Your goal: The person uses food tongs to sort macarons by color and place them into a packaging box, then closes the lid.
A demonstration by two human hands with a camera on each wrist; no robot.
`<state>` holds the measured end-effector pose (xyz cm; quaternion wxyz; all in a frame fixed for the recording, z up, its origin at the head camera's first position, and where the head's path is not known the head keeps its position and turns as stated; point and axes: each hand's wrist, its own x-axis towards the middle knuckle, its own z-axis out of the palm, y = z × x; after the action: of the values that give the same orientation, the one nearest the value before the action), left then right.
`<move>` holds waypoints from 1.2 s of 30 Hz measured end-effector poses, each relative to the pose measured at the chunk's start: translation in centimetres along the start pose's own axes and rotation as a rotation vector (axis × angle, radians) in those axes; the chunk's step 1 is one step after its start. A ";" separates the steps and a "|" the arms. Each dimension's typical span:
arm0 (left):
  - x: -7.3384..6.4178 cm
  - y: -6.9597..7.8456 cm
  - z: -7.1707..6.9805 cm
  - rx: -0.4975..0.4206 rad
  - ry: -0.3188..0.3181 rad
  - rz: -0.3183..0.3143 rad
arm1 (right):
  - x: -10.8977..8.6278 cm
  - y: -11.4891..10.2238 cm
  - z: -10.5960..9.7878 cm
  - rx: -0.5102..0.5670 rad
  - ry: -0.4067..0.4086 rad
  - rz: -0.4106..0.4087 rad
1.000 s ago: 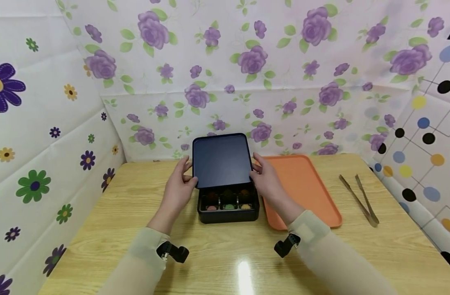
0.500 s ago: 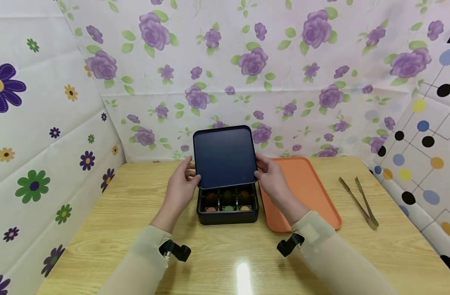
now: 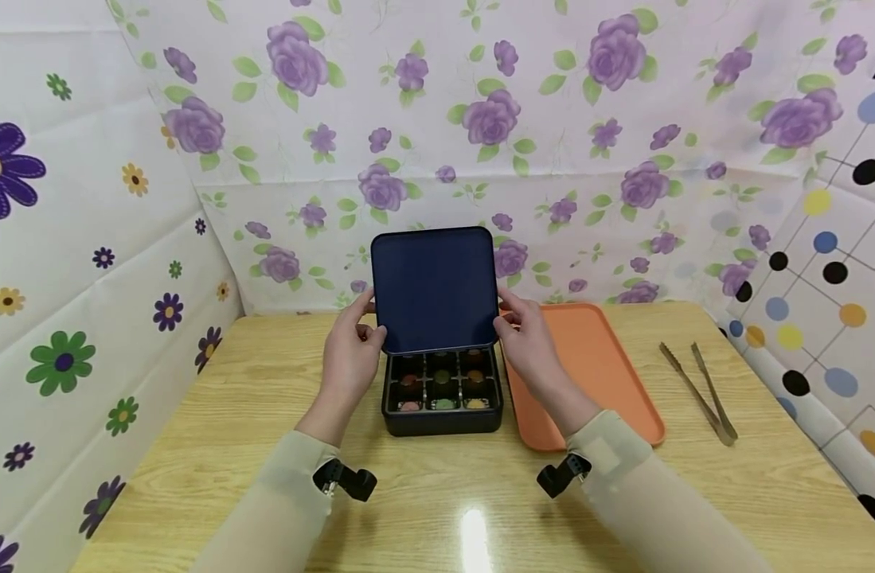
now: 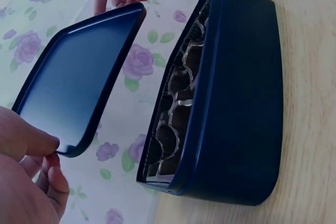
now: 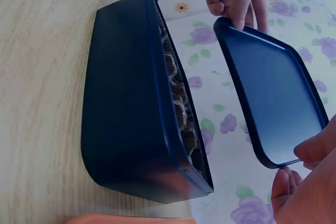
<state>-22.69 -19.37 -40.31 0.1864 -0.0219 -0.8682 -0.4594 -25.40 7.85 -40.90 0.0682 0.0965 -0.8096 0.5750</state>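
Both hands hold a dark blue square lid tilted up, its inner side facing me. My left hand pinches its left edge near the lower corner; my right hand pinches the right edge at about the same height. Below sits a matching deep box on the table. Its divided clear insert holds small round pieces in red, green and yellow, a green one in the front row; the back row is partly covered by the lid. In the left wrist view the lid hangs apart from the box.
An orange tray lies just right of the box, partly behind my right hand and forearm. Metal tongs rest spread farther right on the wooden table. A flowered cloth hangs behind, with patterned cloths at both sides.
The lid has risen and tipped back toward the rear cloth, showing more of the box's rows. Both hands have moved slightly up with it. Tray, tongs and box stay put.
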 end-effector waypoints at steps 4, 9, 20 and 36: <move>0.0 0.2 -0.1 -0.048 -0.015 -0.021 | -0.1 -0.3 -0.3 0.010 -0.026 0.017; -0.1 0.4 -0.2 -0.100 -0.046 -0.049 | -0.1 -0.5 -0.4 0.025 -0.046 0.021; -0.4 0.2 -0.8 -0.076 -0.112 -0.067 | 0.0 0.2 -0.9 0.022 -0.090 0.058; -0.8 -0.1 -0.3 -0.326 -0.102 -0.049 | 0.1 1.2 -1.3 0.283 -0.208 0.016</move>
<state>-21.89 -19.58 -40.50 0.1249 -0.0541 -0.7906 -0.5970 -25.74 9.51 -41.58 -0.0348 0.1574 -0.7239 0.6708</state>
